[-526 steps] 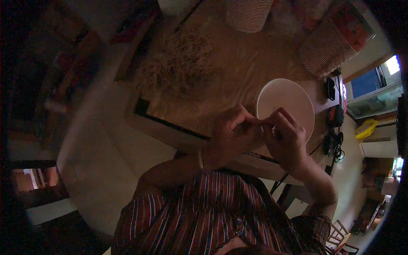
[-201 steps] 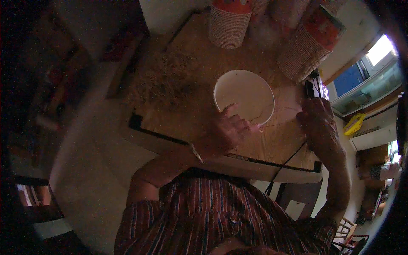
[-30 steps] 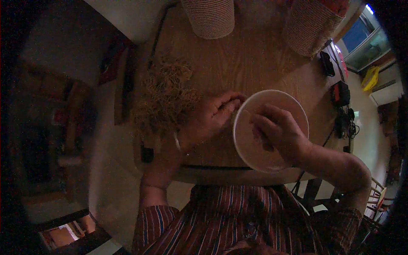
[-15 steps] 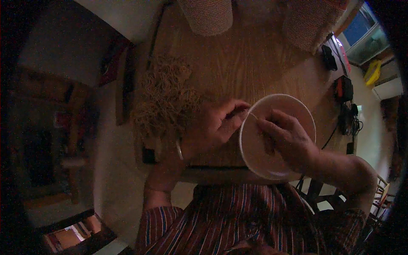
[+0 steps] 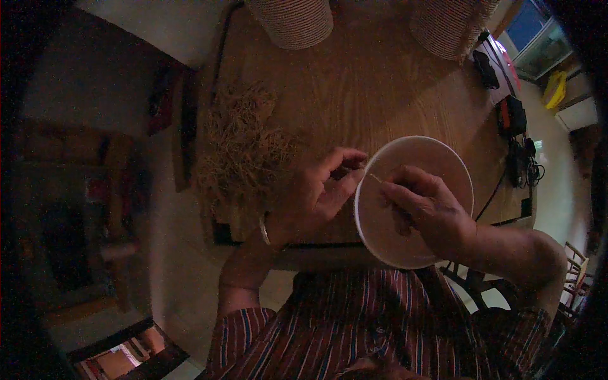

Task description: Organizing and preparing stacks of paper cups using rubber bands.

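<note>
**Both grips pinch at the white disc**

Right hand (image 5: 430, 212) lies over the white disc (image 5: 437, 158), its grip narrow, fingertips pinching a thin pale strand (image 5: 375, 178) near the disc's left rim. Left hand (image 5: 323, 190) touches that same rim, its grip curled tight; what it holds I cannot tell. Half a second ago the disc sat slightly lower; both hands keep their places on it. The disc overhangs the near edge of the table (image 5: 380, 82). Left of the disc lies a straw pile (image 5: 244, 149); beyond it, bare wood reaches two woven baskets (image 5: 291, 22).
</note>
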A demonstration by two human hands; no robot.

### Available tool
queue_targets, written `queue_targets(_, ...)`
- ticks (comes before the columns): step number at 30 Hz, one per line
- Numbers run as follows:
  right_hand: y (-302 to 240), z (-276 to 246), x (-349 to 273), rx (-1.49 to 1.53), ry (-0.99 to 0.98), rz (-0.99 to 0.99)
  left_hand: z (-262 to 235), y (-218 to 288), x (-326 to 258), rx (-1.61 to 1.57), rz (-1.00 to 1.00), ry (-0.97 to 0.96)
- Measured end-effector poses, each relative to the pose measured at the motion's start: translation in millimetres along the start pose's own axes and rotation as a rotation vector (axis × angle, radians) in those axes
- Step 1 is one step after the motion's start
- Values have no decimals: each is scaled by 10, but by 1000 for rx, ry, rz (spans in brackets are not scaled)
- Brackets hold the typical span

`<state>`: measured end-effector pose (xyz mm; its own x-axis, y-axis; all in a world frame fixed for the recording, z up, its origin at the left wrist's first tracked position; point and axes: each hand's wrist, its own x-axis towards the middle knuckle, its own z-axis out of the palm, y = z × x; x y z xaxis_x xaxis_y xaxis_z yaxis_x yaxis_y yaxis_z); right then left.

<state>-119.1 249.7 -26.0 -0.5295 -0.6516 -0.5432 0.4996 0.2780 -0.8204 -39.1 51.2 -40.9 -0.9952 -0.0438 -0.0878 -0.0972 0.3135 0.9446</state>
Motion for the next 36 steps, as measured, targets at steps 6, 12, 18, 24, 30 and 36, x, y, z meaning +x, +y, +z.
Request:
queue_targets(6, 12, -24, -8, 1, -40, -24, 30, 22, -33, 8, -13, 12)
queue_targets(12, 19, -39, -23, 23, -46, -27, 35, -34, -40, 8, 4, -3)
queue_targets(18, 94, -57, 24, 44, -51, -28, 51, -96, -34, 26, 24, 10)
queue_targets(24, 140, -58, 45, 105, -51, -59, 46, -113, -29, 15, 13, -5)
queue_targets(30, 113, -39, 66, 20, -34, -42, 56, -109, -38, 7, 24, 8)
queue_targets(36, 115, -25, 69, 40, -23, -48, 50, -77, -50, -53, -54, -16)
